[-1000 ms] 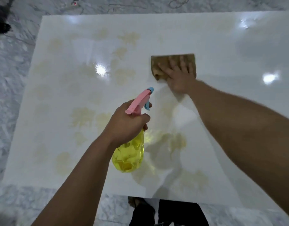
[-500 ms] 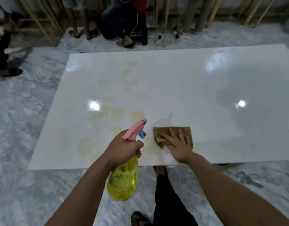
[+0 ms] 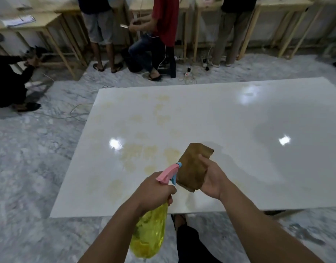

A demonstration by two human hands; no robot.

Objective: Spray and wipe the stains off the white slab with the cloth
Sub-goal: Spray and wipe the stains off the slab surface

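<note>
Both hands hold: right hand (image 3: 212, 180) has lifted cloth (image 3: 193, 166) off slab (image 3: 239, 120); left hand (image 3: 154, 188) grips bottle (image 3: 149, 232).

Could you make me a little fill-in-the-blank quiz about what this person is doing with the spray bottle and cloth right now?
1. The left hand grips a spray bottle whose body is coloured ____.
2. The right hand holds the brown ____ lifted off the white slab.
3. The yellowish stains lie mostly on the slab's ____ half, seen from the camera.
4. The bottle's trigger head is ____ with a blue nozzle.

Missing words: yellow; cloth; left; pink
</note>
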